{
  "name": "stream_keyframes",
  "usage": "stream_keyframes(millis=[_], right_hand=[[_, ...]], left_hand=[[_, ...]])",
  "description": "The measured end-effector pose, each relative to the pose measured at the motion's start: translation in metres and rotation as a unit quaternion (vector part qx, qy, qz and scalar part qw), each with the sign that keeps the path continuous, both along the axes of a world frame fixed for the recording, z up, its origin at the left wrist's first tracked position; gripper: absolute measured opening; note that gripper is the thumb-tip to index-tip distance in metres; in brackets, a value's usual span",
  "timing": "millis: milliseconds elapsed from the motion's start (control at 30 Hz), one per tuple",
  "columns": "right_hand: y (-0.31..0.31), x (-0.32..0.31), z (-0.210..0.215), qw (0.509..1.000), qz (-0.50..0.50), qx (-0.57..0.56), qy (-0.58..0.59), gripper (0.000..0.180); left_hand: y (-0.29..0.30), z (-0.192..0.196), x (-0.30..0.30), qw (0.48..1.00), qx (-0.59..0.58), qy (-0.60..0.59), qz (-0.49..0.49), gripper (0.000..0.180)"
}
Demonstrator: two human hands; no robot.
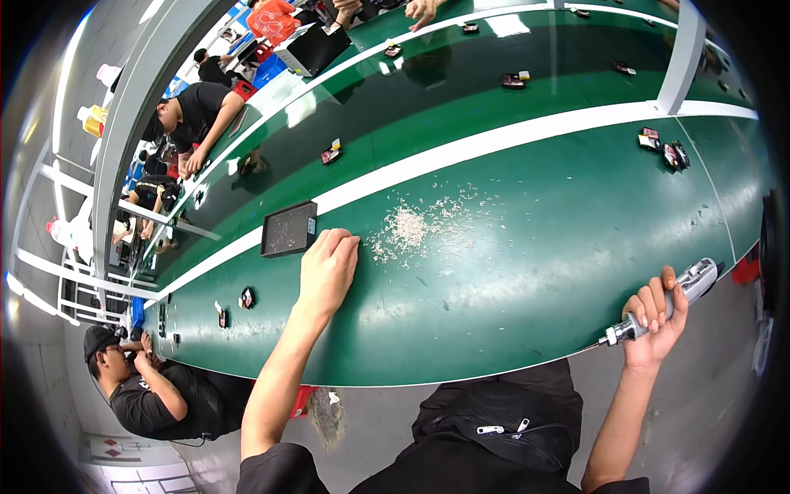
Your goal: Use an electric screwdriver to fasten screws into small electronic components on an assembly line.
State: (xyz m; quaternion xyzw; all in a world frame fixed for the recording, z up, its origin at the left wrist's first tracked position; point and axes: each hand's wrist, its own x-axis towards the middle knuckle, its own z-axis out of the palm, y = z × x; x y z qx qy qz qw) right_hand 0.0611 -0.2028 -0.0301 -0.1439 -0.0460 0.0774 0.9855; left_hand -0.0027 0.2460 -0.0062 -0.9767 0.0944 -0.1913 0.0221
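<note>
My left hand [327, 267] rests over the green work surface with its fingers curled together, closed. Whatever its fingertips may hold is too small or hidden. Just right of it lies a scattered heap of tiny, pale, slender pieces [409, 229], too small to name surely. Beyond the hand, a shallow black tray [288, 232] with a light label touches the white rail. At the right, my right hand [656, 317] is wrapped round a silver power screwdriver [698, 282]. Its thin bit points left, close to the table's near edge.
Small black devices [661, 148] sit at the far right of the table, with others [222, 314] at the left. Past the white rail [494, 142], a dark green conveyor [428, 111] carries several more. A grey post [681, 62] rises there. People work at the left.
</note>
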Motion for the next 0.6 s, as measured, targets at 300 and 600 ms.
stream_keyframes(millis=[300,600], right_hand=[[0.000,-0.007,0.002,0.999,-0.027,-0.024,0.017,0.011],[0.039,-0.016,0.038,0.996,0.044,-0.022,-0.068,0.014]], left_hand=[[-0.044,-0.012,-0.032,0.880,-0.454,-0.063,0.126,0.013],[-0.166,0.005,-0.064,0.803,-0.595,0.027,-0.011,0.014]])
